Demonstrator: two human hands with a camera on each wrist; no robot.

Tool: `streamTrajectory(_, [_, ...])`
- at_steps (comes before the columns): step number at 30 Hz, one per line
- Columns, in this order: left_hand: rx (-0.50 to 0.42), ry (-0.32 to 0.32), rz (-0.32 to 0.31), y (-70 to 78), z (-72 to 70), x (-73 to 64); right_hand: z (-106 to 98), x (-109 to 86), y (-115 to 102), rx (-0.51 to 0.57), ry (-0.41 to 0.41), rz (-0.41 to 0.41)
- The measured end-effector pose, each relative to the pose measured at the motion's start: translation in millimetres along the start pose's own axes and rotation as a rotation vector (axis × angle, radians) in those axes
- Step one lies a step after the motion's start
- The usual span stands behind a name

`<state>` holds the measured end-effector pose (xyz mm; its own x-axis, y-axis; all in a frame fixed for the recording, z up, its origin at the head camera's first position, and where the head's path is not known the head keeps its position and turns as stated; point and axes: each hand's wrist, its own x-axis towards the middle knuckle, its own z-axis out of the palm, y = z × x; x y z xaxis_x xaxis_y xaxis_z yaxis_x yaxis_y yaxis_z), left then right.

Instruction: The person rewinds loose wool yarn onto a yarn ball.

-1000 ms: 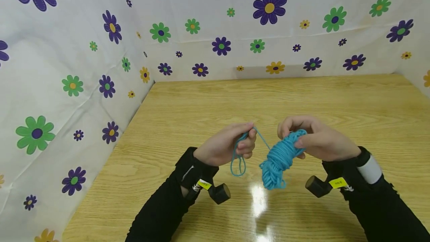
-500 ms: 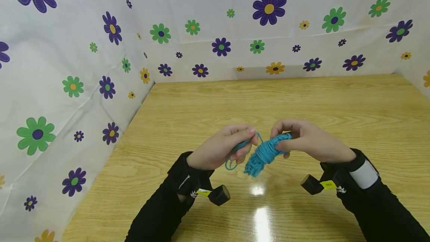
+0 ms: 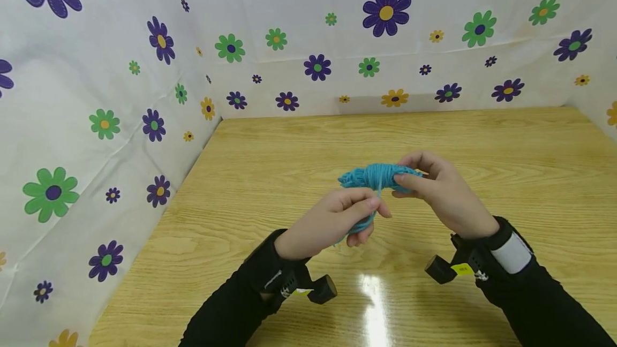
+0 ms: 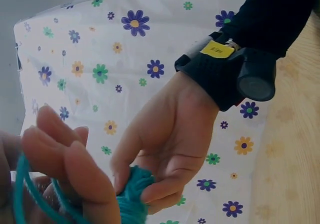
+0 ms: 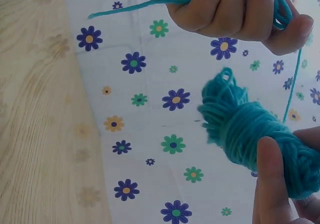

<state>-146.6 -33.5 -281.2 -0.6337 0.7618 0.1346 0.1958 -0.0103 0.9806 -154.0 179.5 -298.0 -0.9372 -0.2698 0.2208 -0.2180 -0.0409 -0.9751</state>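
A blue skein of yarn [image 3: 381,175] lies level in the air over the table, its middle wrapped round with many turns. My right hand [image 3: 443,191] pinches its right end between thumb and fingers. Just below and left of it, my left hand [image 3: 337,218] holds loose loops of the same yarn [image 3: 362,224], fingers curled round them. A single strand runs from the skein down to the left fingertips. In the right wrist view the skein [image 5: 255,134] shows its looped end, and a loose yarn tail [image 5: 125,8] sticks out from the left hand [image 5: 235,11].
The wooden table [image 3: 289,149] spreads beneath both hands, with a bright reflection near its front. A white cloth with printed flowers [image 3: 308,31] hangs behind and along the left side. Each wrist carries a black camera mount [image 3: 323,289] over a black sleeve.
The skein has turned from slanting downward to nearly level and moved up and left with my right hand. My left hand is now below it, still holding the loops.
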Motion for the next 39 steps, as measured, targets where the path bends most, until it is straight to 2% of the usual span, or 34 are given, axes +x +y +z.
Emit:
streamTrajectory(4, [-0.006, -0.026, -0.015, -2.6, 5.7, 1.6, 3, 0.2, 0, 0.15, 0.06, -0.064])
streamTrajectory(10, [-0.007, -0.061, -0.044, -9.2, 9.3, 4.6, 2, 0.6, -2, 0.352, 0.098, -0.14])
streamTrajectory(17, [0.028, -0.101, -0.02, -17.9, 8.8, 8.8, -7, 0.9, -6, 0.575, 0.144, -0.171])
streamTrajectory(22, [0.032, -0.122, -0.052, -22.2, 7.1, 11.7, -12, 0.1, -9, 0.717, 0.122, -0.177])
streamTrajectory(26, [0.025, -0.136, -0.093, -26.3, 4.2, 14.1, -16, -1.8, -12, 0.809, 0.062, -0.168])
streamTrajectory(32, [-0.038, -0.138, -0.146, -32.9, -3.7, 17.8, -22, -4.7, -14, 1.029, -0.084, -0.124])
streamTrajectory(35, [-0.096, -0.134, -0.15, -33.4, -8.5, 18.5, -24, -4.4, -14, 1.068, -0.185, -0.107])
streamTrajectory(39, [-0.204, -0.109, -0.157, -31.6, -14.6, 18.6, -27, -2.7, -14, 1.049, -0.351, -0.077])
